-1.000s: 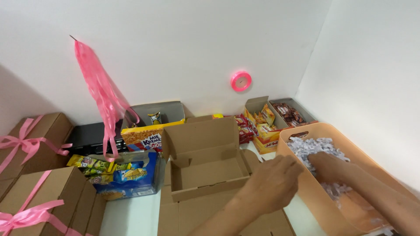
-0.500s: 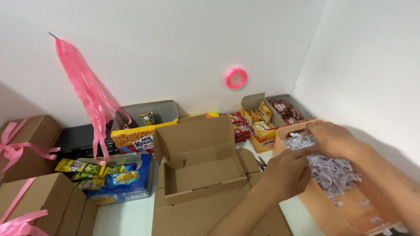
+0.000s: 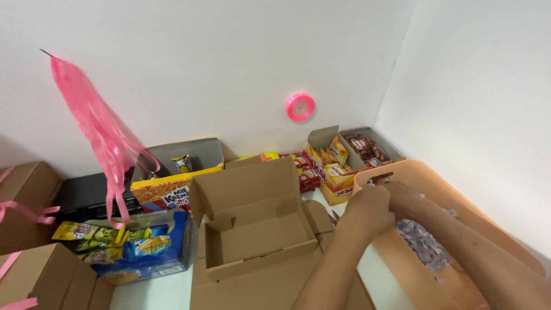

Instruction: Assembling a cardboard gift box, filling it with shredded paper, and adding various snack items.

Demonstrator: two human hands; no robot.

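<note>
While both hands — left hand (image 3: 367, 209), right hand (image 3: 410, 198) — meet over the peach basket (image 3: 402, 258), finger state stays unclear.

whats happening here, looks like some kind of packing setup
A person has both hands at the rim of an orange plastic basket full of pale shredded paper. The left hand and right hand meet over the shreds; what they grip is unclear. An open, empty cardboard box sits just left of them, with snack boxes and pink ribbon behind.
</note>
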